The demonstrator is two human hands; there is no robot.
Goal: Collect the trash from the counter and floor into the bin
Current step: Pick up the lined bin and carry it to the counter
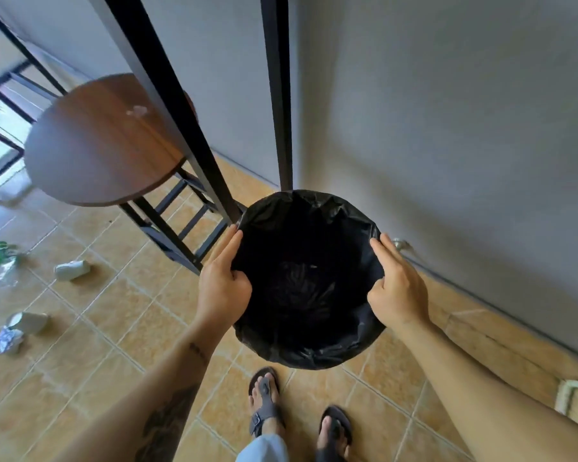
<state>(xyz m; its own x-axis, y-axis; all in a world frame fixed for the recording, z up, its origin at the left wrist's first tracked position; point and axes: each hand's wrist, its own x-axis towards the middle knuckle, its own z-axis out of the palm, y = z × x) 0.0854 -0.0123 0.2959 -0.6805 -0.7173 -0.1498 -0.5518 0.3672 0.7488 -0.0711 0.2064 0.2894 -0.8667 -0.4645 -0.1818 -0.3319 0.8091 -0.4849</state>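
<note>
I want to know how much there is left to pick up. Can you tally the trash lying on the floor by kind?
White cups: 2, one further away and one nearer
Crumpled foil or paper ball: 1
Green wrapper: 1
Total: 4 pieces on the tiled floor, all to the left of the bin.

Tan tiled floor [121,315], black-lined bin [309,348], paper cups [71,270], crumpled foil [8,340], green wrapper [0,254]

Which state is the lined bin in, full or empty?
Empty, as far as visible: the bin shows only dark crumpled liner at its bottom, though it is dim there.
</note>
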